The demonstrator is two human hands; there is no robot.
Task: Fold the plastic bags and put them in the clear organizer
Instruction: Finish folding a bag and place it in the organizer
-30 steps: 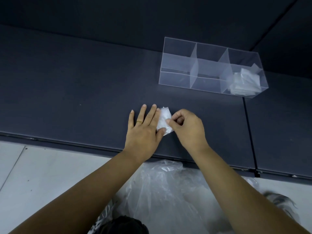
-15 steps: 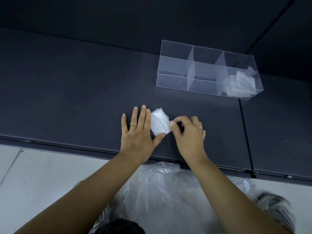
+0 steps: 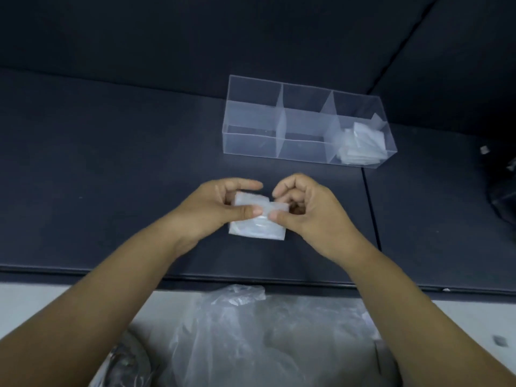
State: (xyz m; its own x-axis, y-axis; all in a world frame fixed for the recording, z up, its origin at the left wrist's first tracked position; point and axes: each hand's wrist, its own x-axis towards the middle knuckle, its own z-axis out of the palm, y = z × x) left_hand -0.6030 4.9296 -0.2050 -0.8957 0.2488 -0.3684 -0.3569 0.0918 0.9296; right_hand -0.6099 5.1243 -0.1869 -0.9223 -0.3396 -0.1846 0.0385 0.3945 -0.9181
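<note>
A small folded plastic bag [image 3: 258, 227], a whitish translucent square, is held between both hands just above the dark table [image 3: 111, 169]. My left hand [image 3: 215, 208] pinches its left part between thumb and fingers. My right hand [image 3: 304, 210] pinches its right edge with thumb and curled fingers. Behind them stands the clear organizer [image 3: 282, 143] with three compartments in a row. Its right compartment holds several folded bags [image 3: 361, 145]; the left and middle ones look empty.
A heap of loose clear plastic bags [image 3: 251, 336] lies below the table's front edge, close to my body, over a pale floor. A seam [image 3: 370, 208] splits the table right of my hands. Dark blurred objects [image 3: 502, 191] sit at the far right.
The bag lay flat under my left palm while my right hand pressed its edge. Now both hands have lifted it, pinching it between them, and it shows a larger folded square.
</note>
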